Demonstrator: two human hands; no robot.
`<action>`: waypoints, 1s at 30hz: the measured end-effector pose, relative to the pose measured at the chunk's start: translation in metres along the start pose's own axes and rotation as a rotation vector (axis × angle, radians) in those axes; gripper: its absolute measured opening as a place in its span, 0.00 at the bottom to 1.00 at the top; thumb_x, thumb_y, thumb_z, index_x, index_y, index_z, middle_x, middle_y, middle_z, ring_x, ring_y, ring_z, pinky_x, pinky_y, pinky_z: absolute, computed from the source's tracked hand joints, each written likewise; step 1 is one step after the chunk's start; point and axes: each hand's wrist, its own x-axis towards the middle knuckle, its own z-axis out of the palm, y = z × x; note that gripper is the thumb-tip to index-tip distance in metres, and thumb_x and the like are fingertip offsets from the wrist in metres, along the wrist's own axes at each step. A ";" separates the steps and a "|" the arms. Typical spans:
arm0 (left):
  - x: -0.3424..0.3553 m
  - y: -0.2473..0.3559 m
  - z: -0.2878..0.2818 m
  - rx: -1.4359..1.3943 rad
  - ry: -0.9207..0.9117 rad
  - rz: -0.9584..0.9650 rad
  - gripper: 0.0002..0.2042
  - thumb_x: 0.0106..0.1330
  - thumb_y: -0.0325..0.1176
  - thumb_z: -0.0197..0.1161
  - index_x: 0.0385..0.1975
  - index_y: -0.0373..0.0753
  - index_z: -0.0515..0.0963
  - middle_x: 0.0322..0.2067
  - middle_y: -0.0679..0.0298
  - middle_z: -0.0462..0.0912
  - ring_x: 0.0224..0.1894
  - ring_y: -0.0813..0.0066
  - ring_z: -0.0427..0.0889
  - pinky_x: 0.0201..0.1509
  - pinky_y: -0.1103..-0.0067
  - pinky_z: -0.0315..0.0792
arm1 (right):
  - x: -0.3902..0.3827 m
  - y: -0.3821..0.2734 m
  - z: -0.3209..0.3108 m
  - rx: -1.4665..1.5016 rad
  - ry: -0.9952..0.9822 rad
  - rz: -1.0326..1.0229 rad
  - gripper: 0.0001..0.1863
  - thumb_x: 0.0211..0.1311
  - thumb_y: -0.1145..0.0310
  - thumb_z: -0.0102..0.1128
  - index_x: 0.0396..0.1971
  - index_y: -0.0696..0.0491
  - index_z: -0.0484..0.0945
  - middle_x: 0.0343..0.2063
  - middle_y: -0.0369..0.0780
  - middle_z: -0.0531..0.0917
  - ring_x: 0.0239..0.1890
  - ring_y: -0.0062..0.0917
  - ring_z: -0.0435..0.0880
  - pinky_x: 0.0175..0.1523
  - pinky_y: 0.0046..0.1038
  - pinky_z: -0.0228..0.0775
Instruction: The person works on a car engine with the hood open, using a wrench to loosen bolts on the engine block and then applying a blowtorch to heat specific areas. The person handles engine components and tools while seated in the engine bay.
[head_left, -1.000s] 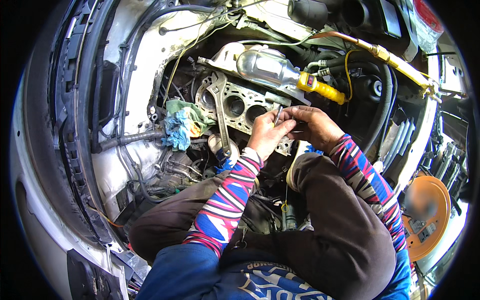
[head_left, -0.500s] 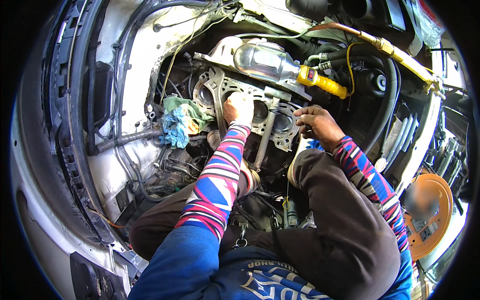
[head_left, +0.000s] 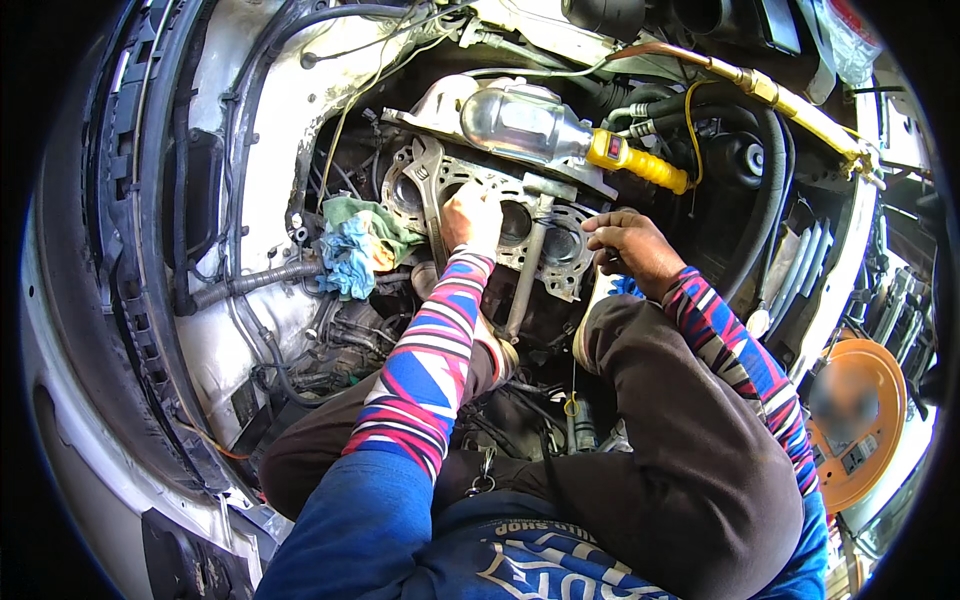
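Observation:
My left hand (head_left: 470, 215) is closed over the middle of the metal engine block (head_left: 565, 245) with its open cylinders; its fingertips are hidden, and so is whatever they hold. An adjustable wrench (head_left: 430, 170) lies across the block's left part. A metal T-shaped tool (head_left: 530, 270), like a hammer, lies crosswise to the right of my left hand. My right hand (head_left: 635, 245) is at the block's right end with fingers curled and pressed together; what they hold is too small to name. A yellow-handled work lamp (head_left: 640, 160) rests just beyond the block.
Crumpled blue and green rags (head_left: 355, 250) sit left of the block. Hoses (head_left: 760, 200) run down the right side, with a yellow and copper rod (head_left: 800, 115) above. An orange round tray (head_left: 870, 460) is outside the bay at right. My bent legs straddle the space below.
My hands, earlier together around a small metal piece, have parted. The left moved left onto the block, uncovering the T-shaped tool; the right stayed at the right end, slightly lower.

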 end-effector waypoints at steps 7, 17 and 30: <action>0.002 -0.019 0.023 -0.054 0.106 0.025 0.15 0.61 0.43 0.66 0.26 0.34 0.82 0.26 0.47 0.84 0.31 0.47 0.84 0.37 0.62 0.76 | 0.000 0.001 0.001 0.034 0.044 -0.041 0.14 0.61 0.75 0.58 0.45 0.63 0.79 0.29 0.38 0.80 0.24 0.19 0.78 0.31 0.23 0.76; -0.001 0.006 -0.004 -0.296 0.311 0.205 0.10 0.63 0.33 0.62 0.25 0.33 0.76 0.22 0.48 0.80 0.27 0.46 0.80 0.33 0.63 0.73 | 0.005 0.008 -0.002 0.017 0.048 -0.070 0.13 0.61 0.75 0.57 0.44 0.63 0.80 0.29 0.39 0.81 0.22 0.20 0.79 0.29 0.23 0.76; -0.095 0.064 -0.028 -0.797 -0.612 -0.016 0.09 0.67 0.32 0.65 0.38 0.32 0.82 0.29 0.67 0.84 0.32 0.85 0.77 0.40 0.79 0.74 | 0.002 0.005 0.002 0.068 -0.227 0.037 0.14 0.72 0.63 0.56 0.47 0.57 0.79 0.31 0.34 0.79 0.29 0.18 0.80 0.33 0.22 0.78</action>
